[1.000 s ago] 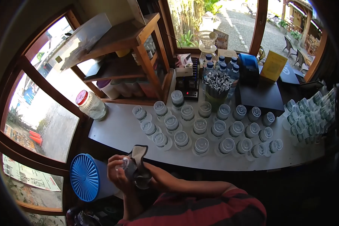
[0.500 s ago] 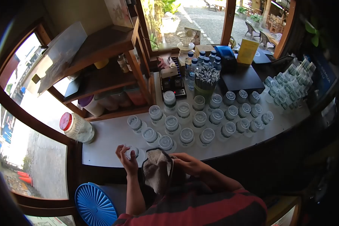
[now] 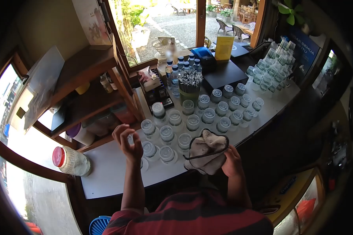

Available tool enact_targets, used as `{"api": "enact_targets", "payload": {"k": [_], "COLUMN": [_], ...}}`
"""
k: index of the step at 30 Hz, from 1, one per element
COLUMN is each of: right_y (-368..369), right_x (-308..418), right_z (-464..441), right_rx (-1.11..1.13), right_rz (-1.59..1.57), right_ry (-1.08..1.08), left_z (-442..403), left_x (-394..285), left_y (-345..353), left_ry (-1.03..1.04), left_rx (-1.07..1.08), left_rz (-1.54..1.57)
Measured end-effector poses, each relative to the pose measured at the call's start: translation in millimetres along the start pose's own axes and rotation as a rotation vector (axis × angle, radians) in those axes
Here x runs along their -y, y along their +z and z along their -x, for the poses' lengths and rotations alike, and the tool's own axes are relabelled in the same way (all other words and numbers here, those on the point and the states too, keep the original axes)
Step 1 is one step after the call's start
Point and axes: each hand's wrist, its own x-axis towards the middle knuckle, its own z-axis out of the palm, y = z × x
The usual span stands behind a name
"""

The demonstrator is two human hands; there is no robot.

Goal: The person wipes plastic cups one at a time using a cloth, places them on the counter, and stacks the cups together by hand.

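Note:
My left hand [image 3: 128,145] is raised over the counter's left part, fingers curved and apart, with nothing visible in its grasp. Behind its fingers shows an upside-down glass [image 3: 130,138]. Beside my left wrist, the rim of another glass [image 3: 144,165] rests on the counter, mostly hidden by the hand. My right hand [image 3: 232,161] grips a grey-beige cloth with a dark border [image 3: 208,152], bunched near the counter's front edge. Several upturned clear glasses [image 3: 166,154] stand in rows between and beyond my hands.
On the white counter [image 3: 102,182] stand a red-lidded jar [image 3: 72,161] at left, water bottles [image 3: 175,80] and a holder of wrapped straws [image 3: 190,88] behind. Stacked glasses [image 3: 272,70] are at right. A wooden shelf [image 3: 90,103] borders the left back; a blue lid [image 3: 100,225] is below.
The view has turned right. My left hand has let go of the glass, which now rests on the counter. The cloth has moved from around the glass to the right with my right hand.

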Motion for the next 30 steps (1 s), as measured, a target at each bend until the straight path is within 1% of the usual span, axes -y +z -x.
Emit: {"api": "enact_targets", "payload": {"k": [1,2,4,5,7,8,9,10,11,14,16,18,20,22,24,26,27,28,30], "right_y": [-12,-17,-21,-18,-30,-39,-52,-66,-79,-99,-113,-123,-121,-120,-123,-142,-142,-142,-118], "right_x": [-2,4,17,26,32,33,29,22,22,32,35,44,57,66,73,61,62,64,84], "right_z": [2,3,1,0,-2,-1,-2,-4,-7,-16,-23,-32,-41,-52,-65,-78,-83,-88,-91], "right_rx": [-0.099,-0.119,-0.153,-0.128,-0.146,-0.154,-0.193,-0.231,-0.251,-0.285,-0.293,-0.258,-0.212,-0.193,-0.184,-0.124,-0.068,-0.012,0.138], "right_rz": [0.022,0.008,-0.023,-0.008,-0.020,-0.027,0.118,0.262,0.347,0.514,0.637,0.793,0.914,0.556,-0.255,0.158,0.168,0.175,-0.197], "right_ry": [-0.066,-0.089,-0.135,-0.157,-0.150,-0.144,-0.215,-0.288,-0.323,-0.368,-0.398,-0.382,-0.367,-0.242,0.008,-0.218,-0.263,-0.308,-0.247], "left_z": [-14,-26,-42,-37,-25,-27,-31,-42,-50,-82,-94,-99,-93,-88,-88,-92,-100,-108,-124], "left_x": [3,7,22,39,79,94,107,105,103,102,89,73,75,81,77,61,43,21,-35], "left_y": [20,41,80,99,134,142,149,150,148,142,138,137,137,139,137,131,123,114,99], "left_ry": [-0.111,-0.225,-0.079,-0.090,-0.113,-0.158,-0.204,-0.250,-0.244,-0.283,-0.250,-0.238,-0.277,-0.301,-0.318,-0.301,-0.293,-0.284,-0.267], "left_rx": [0.092,0.185,0.385,0.498,0.719,0.827,0.933,1.038,1.031,0.967,0.979,1.020,1.004,0.996,0.995,0.870,0.809,0.730,0.574], "left_rz": [0.117,0.234,-0.040,-0.116,-0.273,-0.227,-0.181,-0.132,-0.167,-0.030,-0.083,-0.143,-0.112,-0.085,-0.058,-0.027,-0.015,-0.014,-0.014]}}
